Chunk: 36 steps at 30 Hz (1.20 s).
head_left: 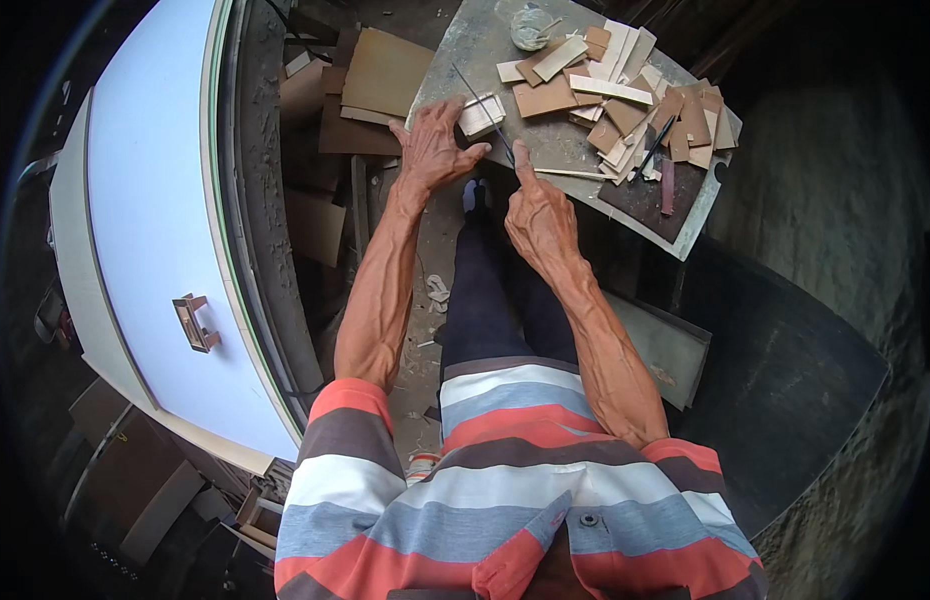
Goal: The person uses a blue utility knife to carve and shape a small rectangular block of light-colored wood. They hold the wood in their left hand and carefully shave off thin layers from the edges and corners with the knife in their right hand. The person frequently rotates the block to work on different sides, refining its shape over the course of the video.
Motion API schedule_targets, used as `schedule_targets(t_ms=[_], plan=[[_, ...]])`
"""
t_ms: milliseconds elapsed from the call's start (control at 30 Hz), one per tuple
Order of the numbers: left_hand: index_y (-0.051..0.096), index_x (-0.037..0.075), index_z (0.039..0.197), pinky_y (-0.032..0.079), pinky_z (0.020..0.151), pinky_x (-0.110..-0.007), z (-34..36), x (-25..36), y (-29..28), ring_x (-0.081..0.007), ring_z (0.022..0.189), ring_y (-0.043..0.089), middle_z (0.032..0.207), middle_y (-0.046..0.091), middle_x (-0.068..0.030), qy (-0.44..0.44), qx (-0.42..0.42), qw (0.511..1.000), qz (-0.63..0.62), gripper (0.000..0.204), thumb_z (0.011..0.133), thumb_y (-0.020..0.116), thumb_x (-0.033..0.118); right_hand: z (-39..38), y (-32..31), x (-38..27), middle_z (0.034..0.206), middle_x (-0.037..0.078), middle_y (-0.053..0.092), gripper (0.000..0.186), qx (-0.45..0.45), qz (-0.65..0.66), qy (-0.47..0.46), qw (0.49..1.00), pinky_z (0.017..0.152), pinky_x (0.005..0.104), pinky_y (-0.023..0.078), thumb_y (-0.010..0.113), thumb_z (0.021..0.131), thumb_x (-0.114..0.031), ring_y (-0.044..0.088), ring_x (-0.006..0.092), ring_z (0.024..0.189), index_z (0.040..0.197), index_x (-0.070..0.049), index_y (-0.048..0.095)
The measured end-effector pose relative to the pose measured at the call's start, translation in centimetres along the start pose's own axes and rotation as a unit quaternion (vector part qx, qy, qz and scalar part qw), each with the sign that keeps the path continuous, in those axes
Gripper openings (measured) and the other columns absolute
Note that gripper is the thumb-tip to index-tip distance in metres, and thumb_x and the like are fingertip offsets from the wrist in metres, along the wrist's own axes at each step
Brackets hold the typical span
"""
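My left hand [431,146] is at the near left edge of the work table [440,92], fingers spread and fingertips beside a small pale wooden block [480,114]. My right hand [538,215] is closed on the end of a long, thin dark blade [471,88], its index finger stretched along it; the grip itself is mostly hidden. The blade slants across the block. A pale thin strip [575,173] lies right of the hand on the table's edge.
A pile of wood offcuts [610,95], a dark tool [653,145] and a clear bag [530,30] lie on the table. A large white panel [155,180] stands left, with a small metal-and-wood piece [196,322]. Board scraps [380,70] lie beyond it; a dark sheet [775,370] is right.
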<state>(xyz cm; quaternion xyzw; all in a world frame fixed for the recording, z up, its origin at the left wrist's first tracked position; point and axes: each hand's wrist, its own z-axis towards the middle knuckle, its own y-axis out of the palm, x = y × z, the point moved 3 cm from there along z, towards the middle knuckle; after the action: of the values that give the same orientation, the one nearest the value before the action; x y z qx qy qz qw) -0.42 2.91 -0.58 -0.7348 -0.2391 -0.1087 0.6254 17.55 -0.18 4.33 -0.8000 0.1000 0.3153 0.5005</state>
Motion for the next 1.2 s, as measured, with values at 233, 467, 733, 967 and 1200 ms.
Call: schedule_targets(t_ms=[233, 467, 733, 967, 1200], plan=[[0.059, 0.014, 0.119, 0.024, 0.098, -0.072, 1.3, -0.6, 0.8, -0.0281, 0.109, 0.058, 0.112, 0.064, -0.0064, 0.031, 0.044, 0.998, 0.034, 0.056, 0.073, 0.075, 0.041, -0.1, 0.2, 0.0, 0.079, 0.024, 0.059, 0.067, 0.014, -0.031, -0.018, 0.999, 0.065, 0.0480, 0.052, 0.053, 0.085, -0.008, 0.063, 0.0398, 0.070, 0.147, -0.007, 0.029], [0.062, 0.006, 0.109, 0.044, 0.086, -0.047, 1.4, -0.9, 0.6, -0.0300, 0.091, 0.065, 0.100, 0.067, -0.0113, 0.113, 0.061, 0.992, 0.019, 0.049, 0.072, 0.075, 0.035, -0.7, -0.1, -0.1, 0.071, 0.020, 0.058, 0.062, 0.004, -0.050, -0.002, 0.999, 0.062, 0.0471, 0.047, 0.049, 0.089, -0.006, 0.061, 0.0375, 0.066, 0.148, -0.009, 0.029], [0.060, 0.003, 0.109, 0.049, 0.068, -0.039, 1.2, 1.8, -2.1, -0.0304, 0.083, 0.064, 0.092, 0.066, -0.0130, 0.187, 0.079, 0.979, 0.010, 0.052, 0.071, 0.076, 0.034, -1.1, -3.3, -2.3, 0.071, 0.022, 0.059, 0.064, 0.052, -0.034, -0.038, 0.997, 0.062, 0.0465, 0.047, 0.049, 0.085, -0.003, 0.061, 0.0384, 0.065, 0.146, -0.006, 0.030], [0.062, 0.003, 0.106, 0.048, 0.073, -0.039, 1.4, 5.4, -8.3, -0.0298, 0.086, 0.065, 0.091, 0.066, -0.0117, 0.202, 0.108, 0.973, 0.032, 0.048, 0.069, 0.076, 0.031, -3.6, -8.5, -5.1, 0.069, 0.026, 0.060, 0.066, 0.078, -0.036, -0.025, 0.996, 0.061, 0.0476, 0.048, 0.051, 0.081, 0.000, 0.062, 0.0408, 0.062, 0.145, -0.003, 0.032], [0.062, 0.005, 0.100, 0.048, 0.071, -0.041, 1.8, 10.6, -14.8, -0.0315, 0.086, 0.064, 0.090, 0.066, -0.0124, 0.229, 0.109, 0.965, 0.069, 0.044, 0.071, 0.075, 0.034, -5.1, -13.0, -7.0, 0.066, 0.022, 0.060, 0.068, 0.147, -0.018, -0.077, 0.986, 0.063, 0.0485, 0.049, 0.050, 0.079, -0.001, 0.062, 0.0393, 0.063, 0.145, -0.003, 0.031]])
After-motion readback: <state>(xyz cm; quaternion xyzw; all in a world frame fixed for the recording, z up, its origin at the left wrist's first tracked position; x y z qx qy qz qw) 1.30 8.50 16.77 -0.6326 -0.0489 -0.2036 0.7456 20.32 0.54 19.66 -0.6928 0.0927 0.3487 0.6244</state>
